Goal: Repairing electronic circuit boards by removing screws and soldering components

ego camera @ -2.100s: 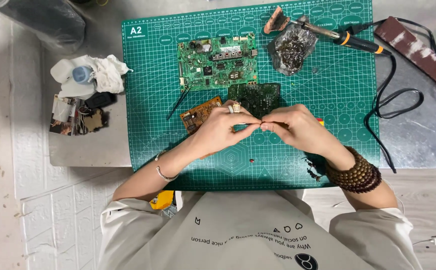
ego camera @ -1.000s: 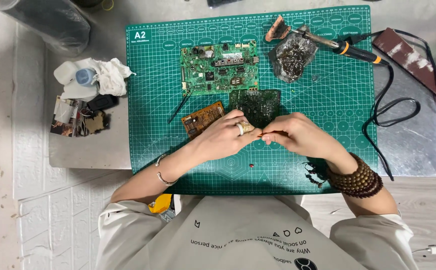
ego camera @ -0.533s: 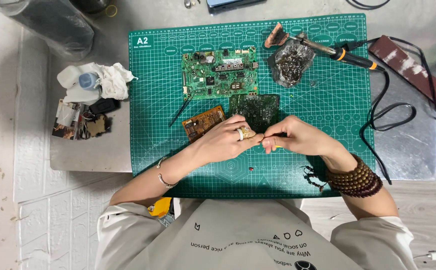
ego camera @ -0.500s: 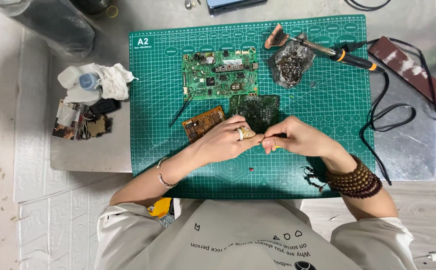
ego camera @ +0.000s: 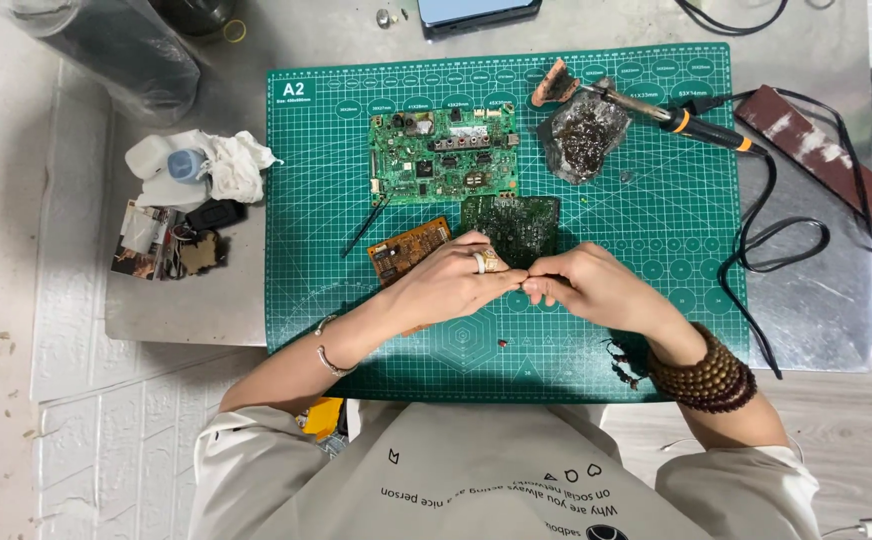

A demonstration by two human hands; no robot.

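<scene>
My left hand (ego camera: 453, 285), with a ring on one finger, and my right hand (ego camera: 596, 288) meet fingertip to fingertip over the green cutting mat (ego camera: 656, 250). They pinch a tiny part between them, and the fingers hide most of it. Just behind the hands lie a dark green circuit board (ego camera: 512, 225) and a small orange circuit board (ego camera: 406, 250). A larger green circuit board (ego camera: 443, 152) lies further back. A tiny red bit (ego camera: 502, 343) sits on the mat in front of my hands.
A soldering iron (ego camera: 694, 123) with a black cable (ego camera: 778, 240) lies at the back right, beside a clear bag of dark parts (ego camera: 581, 140). A thin black probe (ego camera: 366, 228) lies left of the boards. White cloth and a bottle (ego camera: 198, 165) lie off the mat's left edge.
My hands stay joined at the fingertips in about the same spot on the mat. The view has drifted, so everything sits slightly lower in the frame.
</scene>
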